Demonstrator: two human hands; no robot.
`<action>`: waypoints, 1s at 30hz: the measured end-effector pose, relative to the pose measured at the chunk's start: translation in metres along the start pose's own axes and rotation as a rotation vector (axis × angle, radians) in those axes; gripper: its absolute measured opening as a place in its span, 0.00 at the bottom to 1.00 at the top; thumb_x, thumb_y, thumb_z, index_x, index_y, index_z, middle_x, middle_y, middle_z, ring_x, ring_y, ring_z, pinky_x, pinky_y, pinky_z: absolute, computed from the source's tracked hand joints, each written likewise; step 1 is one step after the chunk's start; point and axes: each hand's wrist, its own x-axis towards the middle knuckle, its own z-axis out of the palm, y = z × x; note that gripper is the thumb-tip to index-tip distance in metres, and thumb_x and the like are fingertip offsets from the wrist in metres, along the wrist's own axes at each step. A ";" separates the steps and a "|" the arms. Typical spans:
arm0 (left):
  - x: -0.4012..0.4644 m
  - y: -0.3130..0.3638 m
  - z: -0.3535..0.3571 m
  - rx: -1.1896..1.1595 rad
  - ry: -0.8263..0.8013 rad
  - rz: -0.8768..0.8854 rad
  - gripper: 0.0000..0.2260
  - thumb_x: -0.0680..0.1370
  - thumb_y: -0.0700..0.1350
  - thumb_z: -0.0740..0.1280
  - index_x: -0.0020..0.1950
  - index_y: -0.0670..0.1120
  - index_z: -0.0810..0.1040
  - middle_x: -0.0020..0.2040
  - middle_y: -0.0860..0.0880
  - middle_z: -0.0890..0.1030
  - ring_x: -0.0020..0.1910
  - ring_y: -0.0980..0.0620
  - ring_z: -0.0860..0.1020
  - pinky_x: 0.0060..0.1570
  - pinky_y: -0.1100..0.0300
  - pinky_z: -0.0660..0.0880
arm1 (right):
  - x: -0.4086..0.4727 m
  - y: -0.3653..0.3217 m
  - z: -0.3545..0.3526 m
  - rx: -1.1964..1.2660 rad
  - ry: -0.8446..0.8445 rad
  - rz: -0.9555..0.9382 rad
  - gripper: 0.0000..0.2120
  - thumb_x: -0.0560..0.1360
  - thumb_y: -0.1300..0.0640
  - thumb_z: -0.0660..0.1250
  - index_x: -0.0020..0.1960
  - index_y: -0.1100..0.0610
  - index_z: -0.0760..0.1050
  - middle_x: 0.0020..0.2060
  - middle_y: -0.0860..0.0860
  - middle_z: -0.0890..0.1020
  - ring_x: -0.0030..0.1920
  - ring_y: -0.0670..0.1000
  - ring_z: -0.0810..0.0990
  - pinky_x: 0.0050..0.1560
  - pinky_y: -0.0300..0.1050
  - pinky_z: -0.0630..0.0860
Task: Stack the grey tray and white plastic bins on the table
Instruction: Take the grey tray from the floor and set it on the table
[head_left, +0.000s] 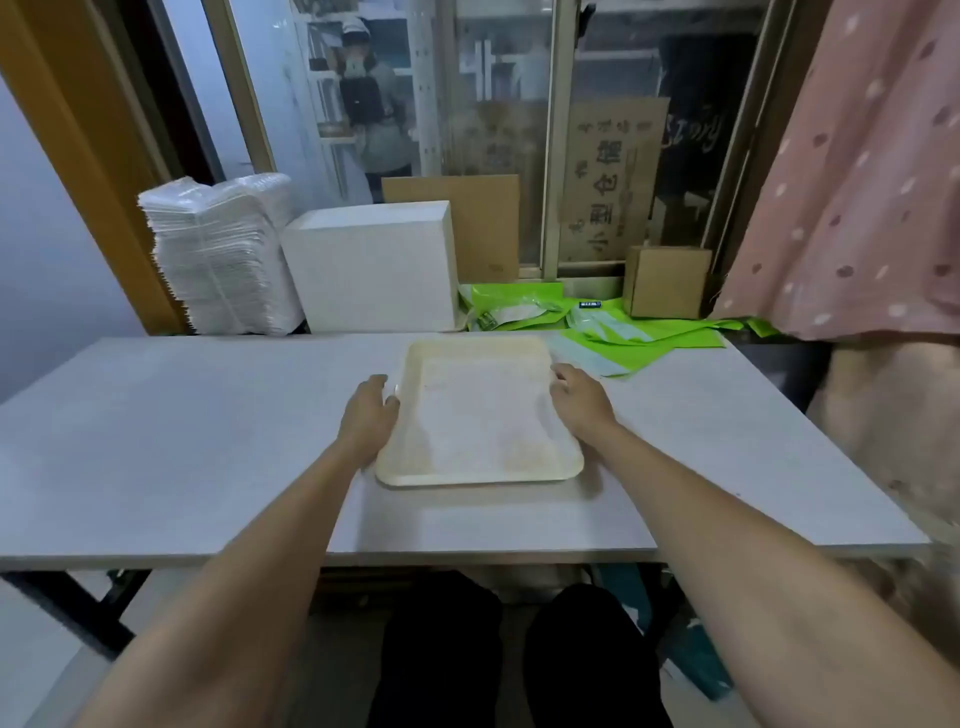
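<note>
A cream-white tray (478, 410) lies flat at mid-desk (182, 441). The left hand (366, 418) and right hand (582, 400) flank its side rims, each grip seemingly closed on the edge.

Inventory, counted by kind:

- Hands: two, left hand (368, 415) and right hand (581, 399).
- Tray (480, 415): one, between the hands, on the surface (182, 441).
- White box (374, 267): one, beyond the left hand.
- Stack of white plastic bins (221, 254): one stack, individual count not discernible.
- Small cardboard box (666, 281): one, beyond the right hand.
- Green bags (644, 327): several, overlapping, exact count not discernible.
</note>
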 end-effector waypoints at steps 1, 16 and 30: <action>0.001 0.000 0.001 -0.054 0.007 -0.001 0.21 0.82 0.43 0.56 0.75 0.42 0.63 0.73 0.43 0.68 0.70 0.43 0.69 0.67 0.52 0.66 | 0.000 -0.001 0.003 0.008 0.016 0.006 0.21 0.79 0.60 0.55 0.72 0.58 0.69 0.69 0.56 0.73 0.69 0.57 0.71 0.67 0.48 0.67; -0.004 -0.002 0.016 -0.136 0.025 -0.006 0.20 0.83 0.43 0.51 0.75 0.44 0.64 0.70 0.43 0.72 0.68 0.43 0.71 0.63 0.55 0.68 | -0.012 0.002 0.005 0.081 0.031 0.054 0.22 0.81 0.62 0.53 0.74 0.60 0.65 0.72 0.55 0.70 0.71 0.56 0.69 0.69 0.46 0.65; -0.017 0.002 0.016 -0.137 0.059 0.012 0.20 0.83 0.42 0.51 0.75 0.44 0.64 0.70 0.43 0.73 0.67 0.44 0.72 0.57 0.59 0.67 | -0.019 0.007 0.003 0.099 0.045 0.060 0.22 0.80 0.61 0.54 0.74 0.58 0.65 0.70 0.53 0.72 0.69 0.55 0.71 0.66 0.44 0.67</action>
